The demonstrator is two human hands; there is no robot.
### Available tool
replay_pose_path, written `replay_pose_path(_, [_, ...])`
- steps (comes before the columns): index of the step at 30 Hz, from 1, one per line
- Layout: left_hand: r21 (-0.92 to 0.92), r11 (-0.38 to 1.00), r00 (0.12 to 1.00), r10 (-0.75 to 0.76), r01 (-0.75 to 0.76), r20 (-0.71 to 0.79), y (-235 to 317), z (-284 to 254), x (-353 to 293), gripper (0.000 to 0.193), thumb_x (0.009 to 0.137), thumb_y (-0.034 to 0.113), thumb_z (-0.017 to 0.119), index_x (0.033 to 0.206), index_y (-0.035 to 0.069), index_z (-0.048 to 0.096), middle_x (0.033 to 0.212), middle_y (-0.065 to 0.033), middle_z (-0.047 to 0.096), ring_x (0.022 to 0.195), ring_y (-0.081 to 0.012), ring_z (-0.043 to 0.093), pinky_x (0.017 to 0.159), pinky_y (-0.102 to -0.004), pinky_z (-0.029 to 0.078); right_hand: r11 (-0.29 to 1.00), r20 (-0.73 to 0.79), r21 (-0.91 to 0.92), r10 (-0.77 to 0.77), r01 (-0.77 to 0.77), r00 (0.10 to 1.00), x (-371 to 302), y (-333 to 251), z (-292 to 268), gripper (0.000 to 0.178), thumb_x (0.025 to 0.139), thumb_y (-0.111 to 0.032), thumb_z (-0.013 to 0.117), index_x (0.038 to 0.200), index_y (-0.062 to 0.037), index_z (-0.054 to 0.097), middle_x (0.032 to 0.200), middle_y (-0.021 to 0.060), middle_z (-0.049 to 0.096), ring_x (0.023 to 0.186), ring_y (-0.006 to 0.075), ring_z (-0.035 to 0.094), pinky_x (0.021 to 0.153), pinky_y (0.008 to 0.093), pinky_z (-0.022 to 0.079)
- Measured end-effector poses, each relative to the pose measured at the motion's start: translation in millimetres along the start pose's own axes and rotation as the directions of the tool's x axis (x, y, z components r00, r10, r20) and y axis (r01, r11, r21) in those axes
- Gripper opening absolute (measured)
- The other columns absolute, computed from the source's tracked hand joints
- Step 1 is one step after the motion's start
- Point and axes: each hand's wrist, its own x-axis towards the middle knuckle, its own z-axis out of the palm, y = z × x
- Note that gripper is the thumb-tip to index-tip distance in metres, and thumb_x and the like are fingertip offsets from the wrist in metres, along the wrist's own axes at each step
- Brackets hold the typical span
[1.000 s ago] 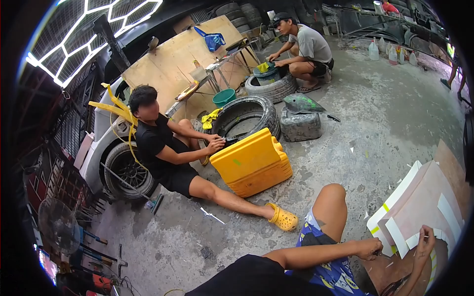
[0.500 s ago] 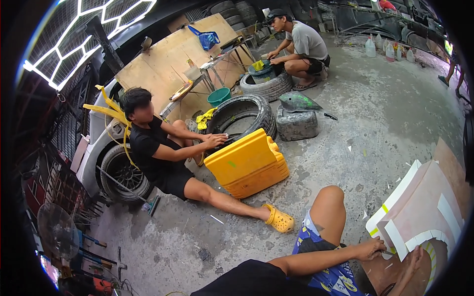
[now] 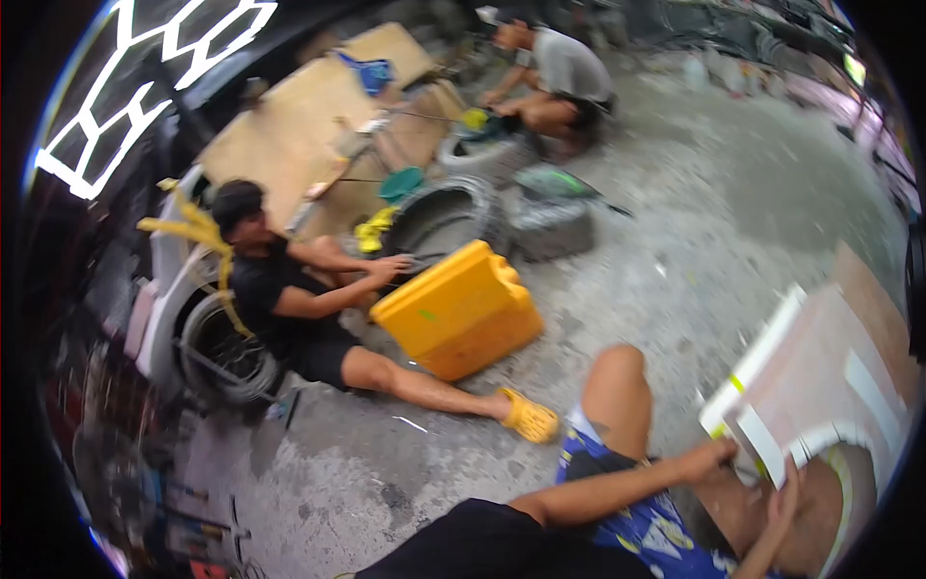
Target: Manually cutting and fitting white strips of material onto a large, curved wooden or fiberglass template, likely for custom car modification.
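A curved, pale pinkish panel [image 3: 815,357] stands at the lower right, with white strips and yellow-green bits of tape along its edges and a rounded cut-out below. At its lower left corner, my left hand [image 3: 709,459] is closed; what its fingers grip is blurred and cannot be made out. My right hand [image 3: 785,500] is beside it, fingers pointing up and closed at the lower end of a white tape strip [image 3: 762,442] by the cut-out. Its thumb is hidden. My bent bare leg [image 3: 617,391] is left of the panel.
A person in black [image 3: 265,289] sits at left behind a yellow plastic case [image 3: 458,314], hands near a tire [image 3: 492,207]. Farther back, another person [image 3: 569,72] squats by a tire and bucket. A dark block [image 3: 550,232], green basin [image 3: 400,183] and wooden boards [image 3: 289,116] stand around.
The view has shifted and blurred, so the surroundings sit farther left and slightly higher. Both my hands stay at the panel's corner, with the left now a little farther from the strip.
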Motion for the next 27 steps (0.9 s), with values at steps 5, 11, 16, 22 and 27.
replay_pose_path(5, [0.098,0.990,0.977,-0.086,0.106,-0.193,16.0,-48.7,-15.6,0.027,0.078,0.013,0.072,0.100,-0.001,0.063,0.099,-0.0177,0.063,0.092,-0.0329,0.062,0.082,-0.0402,0.050,0.996,-0.045,0.071,0.061,-0.058,0.997,10.7,18.7,41.3,0.029,0.083,-0.006,0.070,0.111,-0.0001,0.062,0.105,0.0071,0.067,0.094,0.0155,0.063,0.084,0.0300,0.051])
replay_pose_path(11, [0.042,0.995,0.982,-0.079,0.087,-0.173,24.8,-44.6,8.7,0.027,0.077,0.006,0.073,0.101,-0.001,0.063,0.101,-0.0170,0.059,0.093,-0.0314,0.060,0.082,-0.0381,0.050,0.988,-0.135,0.124,0.109,-0.093,0.985,-5.1,-11.1,61.2,0.030,0.085,-0.007,0.071,0.112,0.0019,0.059,0.104,0.0089,0.066,0.096,0.0156,0.063,0.085,0.0286,0.051])
replay_pose_path(16, [0.067,0.994,0.967,-0.069,0.088,-0.245,38.7,-46.2,6.7,0.028,0.078,0.003,0.071,0.105,0.000,0.066,0.106,-0.0177,0.061,0.093,-0.0294,0.063,0.082,-0.0367,0.050,0.987,-0.080,0.124,0.110,-0.100,0.991,-6.8,-8.7,63.9,0.027,0.087,-0.009,0.069,0.110,0.0011,0.061,0.103,0.0081,0.066,0.098,0.0148,0.063,0.086,0.0283,0.051])
replay_pose_path(22, [-0.001,1.000,0.964,-0.003,0.003,-0.266,48.0,-18.6,9.5,0.033,0.078,0.006,0.073,0.110,0.005,0.066,0.113,-0.0183,0.057,0.107,-0.0344,0.056,0.091,-0.0396,0.047,0.995,-0.163,-0.078,0.046,-0.059,0.986,-15.8,-27.8,48.6,0.026,0.083,-0.014,0.074,0.104,-0.0014,0.064,0.096,0.0074,0.068,0.077,0.0148,0.065,0.067,0.0278,0.052])
replay_pose_path(27, [0.048,0.998,0.943,0.040,-0.026,-0.330,37.9,-36.3,11.4,0.034,0.077,0.007,0.075,0.110,0.005,0.066,0.113,-0.0165,0.057,0.107,-0.0337,0.056,0.089,-0.0397,0.047,0.964,-0.175,-0.258,0.019,-0.065,0.984,2.4,-20.7,66.7,0.021,0.081,-0.015,0.076,0.094,-0.0016,0.066,0.087,0.0058,0.068,0.076,0.0136,0.064,0.067,0.0274,0.050])
